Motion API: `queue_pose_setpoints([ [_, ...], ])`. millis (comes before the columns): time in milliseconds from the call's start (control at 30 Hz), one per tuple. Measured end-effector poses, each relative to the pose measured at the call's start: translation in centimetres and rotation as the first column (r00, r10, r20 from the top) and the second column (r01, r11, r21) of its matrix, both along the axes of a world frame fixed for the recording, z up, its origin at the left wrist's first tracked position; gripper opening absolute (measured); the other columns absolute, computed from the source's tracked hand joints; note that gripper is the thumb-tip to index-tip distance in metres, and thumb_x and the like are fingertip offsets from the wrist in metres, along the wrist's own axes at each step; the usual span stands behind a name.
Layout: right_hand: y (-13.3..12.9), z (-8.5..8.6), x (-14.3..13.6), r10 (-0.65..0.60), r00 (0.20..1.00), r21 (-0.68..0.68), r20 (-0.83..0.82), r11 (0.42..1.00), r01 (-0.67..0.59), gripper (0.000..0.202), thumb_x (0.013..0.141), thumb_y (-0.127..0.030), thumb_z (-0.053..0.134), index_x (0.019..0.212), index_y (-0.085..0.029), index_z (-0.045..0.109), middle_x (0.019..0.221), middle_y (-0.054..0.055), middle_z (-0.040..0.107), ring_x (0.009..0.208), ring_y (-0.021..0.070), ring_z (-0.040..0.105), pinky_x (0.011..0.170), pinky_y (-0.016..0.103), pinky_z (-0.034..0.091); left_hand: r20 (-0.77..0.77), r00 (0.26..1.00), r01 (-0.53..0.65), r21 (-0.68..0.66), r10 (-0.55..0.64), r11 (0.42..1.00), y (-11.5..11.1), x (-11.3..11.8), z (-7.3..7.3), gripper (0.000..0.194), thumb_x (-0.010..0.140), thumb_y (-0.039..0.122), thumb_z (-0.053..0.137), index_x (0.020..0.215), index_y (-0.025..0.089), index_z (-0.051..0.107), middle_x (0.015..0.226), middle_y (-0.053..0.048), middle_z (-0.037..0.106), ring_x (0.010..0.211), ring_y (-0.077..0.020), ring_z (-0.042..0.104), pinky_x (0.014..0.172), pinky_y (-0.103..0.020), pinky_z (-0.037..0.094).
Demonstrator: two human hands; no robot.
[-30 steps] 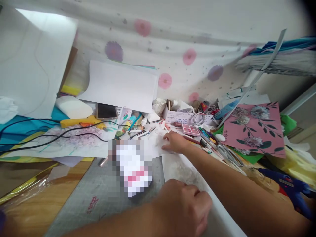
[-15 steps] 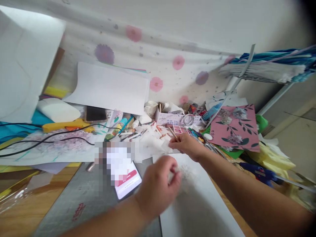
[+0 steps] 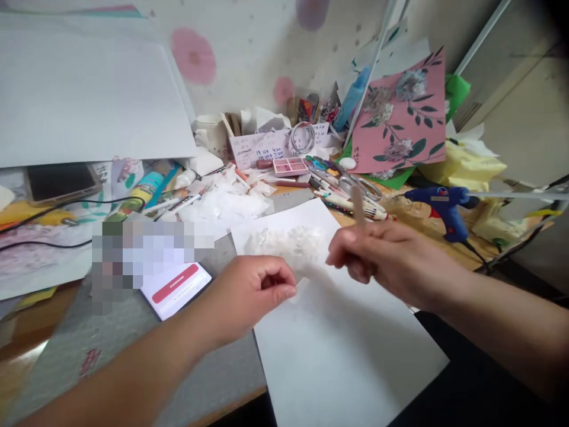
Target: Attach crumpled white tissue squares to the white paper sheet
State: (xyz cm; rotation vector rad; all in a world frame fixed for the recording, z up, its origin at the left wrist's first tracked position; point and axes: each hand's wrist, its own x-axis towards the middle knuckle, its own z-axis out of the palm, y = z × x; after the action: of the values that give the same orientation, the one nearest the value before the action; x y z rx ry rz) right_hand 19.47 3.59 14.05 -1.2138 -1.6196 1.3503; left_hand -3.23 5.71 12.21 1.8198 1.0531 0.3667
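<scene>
My left hand (image 3: 253, 287) is over the left edge of a white paper sheet (image 3: 329, 362), thumb and forefinger pinched together on a small pale scrap (image 3: 301, 289). Its exact material is too blurred to tell. Above the sheet's right side, my right hand (image 3: 377, 252) is closed around a thin light-brown stick (image 3: 358, 204), which points upward; its lower end is hidden by the fingers. On the sheet's upper part, beyond both hands, lies a ruffled white flower-like cluster (image 3: 284, 240).
A lit phone (image 3: 178, 290) rests on the grey cutting mat (image 3: 213, 379) at left. Behind lie crumpled white tissue (image 3: 235, 204), markers (image 3: 351, 204) and a small pink palette (image 3: 290, 166). A blue glue gun (image 3: 444, 207) and a pink flower picture (image 3: 400, 118) stand at right.
The view has turned right and downward. My right hand has come back from the clutter with the stick, toward me. My left hand now shows a pale scrap between its fingertips.
</scene>
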Motion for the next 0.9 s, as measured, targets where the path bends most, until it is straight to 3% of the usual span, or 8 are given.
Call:
queue_pose_setpoints([
  [100,-0.8,-0.1,1.6,-0.021,0.994,0.222,0.107,0.975,-0.003,0.044,0.094,-0.049,0.037,0.081,-0.022,0.069,0.083,0.003,0.062,0.073,0.0167,0.057,0.065,0.029,0.048,-0.185,0.977,0.107,0.006,-0.104,0.994,0.3,0.0,-0.3,0.010,0.078,0.019,0.053,0.071,0.020,0.060,0.062,0.006,0.054,0.055,-0.0084,0.046,0.050,-0.019,0.033],
  [233,-2.1,-0.7,1.1,0.001,0.956,0.342,0.292,0.934,-0.106,0.030,0.097,-0.036,0.038,0.097,-0.022,0.064,0.074,0.002,0.064,0.060,0.0138,0.060,0.049,0.022,0.048,-0.301,0.946,0.175,0.157,-0.121,0.972,0.9,-0.2,-0.7,0.014,0.078,0.012,0.048,0.072,0.021,0.057,0.068,0.006,0.053,0.059,-0.0077,0.048,0.053,-0.019,0.033],
  [367,-2.5,-1.9,-0.2,0.048,0.918,0.543,0.393,0.794,-0.273,0.016,0.094,-0.019,0.045,0.097,-0.016,0.060,0.085,0.005,0.065,0.072,0.0135,0.061,0.063,0.022,0.049,-0.323,0.938,0.205,0.224,-0.125,0.953,1.1,-0.4,-0.8,0.014,0.078,0.010,0.047,0.073,0.019,0.055,0.074,0.004,0.053,0.066,-0.0081,0.050,0.058,-0.019,0.035],
  [467,-2.4,-2.9,-0.8,0.121,0.814,0.544,0.568,0.688,-0.481,0.025,0.096,-0.017,0.036,0.102,-0.013,0.061,0.089,0.007,0.064,0.073,0.0164,0.059,0.063,0.027,0.047,-0.327,0.937,0.211,0.251,-0.122,0.945,1.0,-0.4,-0.9,0.015,0.082,0.012,0.046,0.073,0.019,0.056,0.075,0.003,0.051,0.067,-0.0088,0.050,0.058,-0.020,0.035],
  [567,-2.4,-3.5,-1.4,0.107,0.735,0.524,0.670,0.633,-0.569,0.032,0.097,-0.014,0.031,0.105,-0.012,0.061,0.087,0.006,0.062,0.068,0.0178,0.054,0.059,0.031,0.043,-0.328,0.939,0.204,0.281,-0.105,0.938,0.9,-0.2,-1.1,0.017,0.083,0.012,0.044,0.074,0.019,0.056,0.075,0.003,0.051,0.068,-0.0093,0.050,0.059,-0.021,0.035],
  [900,-2.7,-3.5,-2.8,0.018,0.642,0.515,0.767,0.580,-0.631,0.026,0.090,-0.013,0.040,0.102,-0.008,0.063,0.081,0.007,0.058,0.058,0.0195,0.047,0.045,0.035,0.036,-0.329,0.943,0.166,0.356,-0.042,0.920,0.7,-0.2,-1.7,0.011,0.081,0.013,0.047,0.073,0.019,0.051,0.074,0.003,0.051,0.063,-0.0092,0.048,0.057,-0.022,0.034],
])
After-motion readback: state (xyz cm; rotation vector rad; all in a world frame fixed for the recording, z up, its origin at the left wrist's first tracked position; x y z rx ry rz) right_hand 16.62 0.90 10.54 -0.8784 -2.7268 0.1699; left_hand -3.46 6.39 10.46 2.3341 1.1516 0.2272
